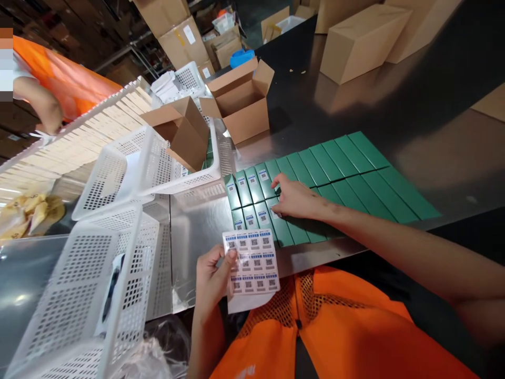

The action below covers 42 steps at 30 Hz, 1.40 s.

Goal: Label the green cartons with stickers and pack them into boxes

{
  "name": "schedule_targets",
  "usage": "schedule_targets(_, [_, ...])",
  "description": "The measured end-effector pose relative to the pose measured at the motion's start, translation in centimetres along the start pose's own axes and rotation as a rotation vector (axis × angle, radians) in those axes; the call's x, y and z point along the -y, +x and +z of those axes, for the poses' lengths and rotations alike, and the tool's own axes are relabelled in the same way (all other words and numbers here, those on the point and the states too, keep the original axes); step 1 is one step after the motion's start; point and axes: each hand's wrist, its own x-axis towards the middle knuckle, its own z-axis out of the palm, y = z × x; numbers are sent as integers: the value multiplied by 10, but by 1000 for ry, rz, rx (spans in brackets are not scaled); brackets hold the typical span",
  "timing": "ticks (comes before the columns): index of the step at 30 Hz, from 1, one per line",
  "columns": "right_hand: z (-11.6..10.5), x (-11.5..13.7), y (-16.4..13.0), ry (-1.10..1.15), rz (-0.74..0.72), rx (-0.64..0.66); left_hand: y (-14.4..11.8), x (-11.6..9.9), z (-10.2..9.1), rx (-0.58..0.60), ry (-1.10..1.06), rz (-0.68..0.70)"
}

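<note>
My left hand (215, 271) pinches the left edge of a white sheet of QR-code stickers (257, 263), thumb on top, in front of the table edge. Two rows of green boxes (335, 158) lie side by side on the metal table. Several boxes at the left end carry a small sticker (263, 175) with a blue band and a QR code. Over the boxes, my right hand (295, 199) has its thumb and forefinger apart. The thumb presses on a sticker on a front-row box, partly covering it. My other right fingers are mostly hidden.
White perforated baskets (130, 263) stand at the left. One holds an open carton (185, 131) and green boxes. Another open carton (244, 105) sits behind the rows. Closed cartons (363, 42) stand far right. Across the table, another person's hand (51, 113) is near a row of pale boxes (79, 137).
</note>
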Motion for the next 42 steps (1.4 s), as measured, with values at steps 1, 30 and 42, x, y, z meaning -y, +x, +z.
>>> schedule_targets(1, [-2, 0, 0, -60, -9, -17, 1, -2, 2, -9, 1, 4])
schedule_targets(30, [-45, -17, 60, 591, 33, -82, 9, -15, 27, -68, 53, -29])
schedule_targets(42, [-45, -7, 85, 228, 171, -87, 9, -14, 25, -47, 36, -36])
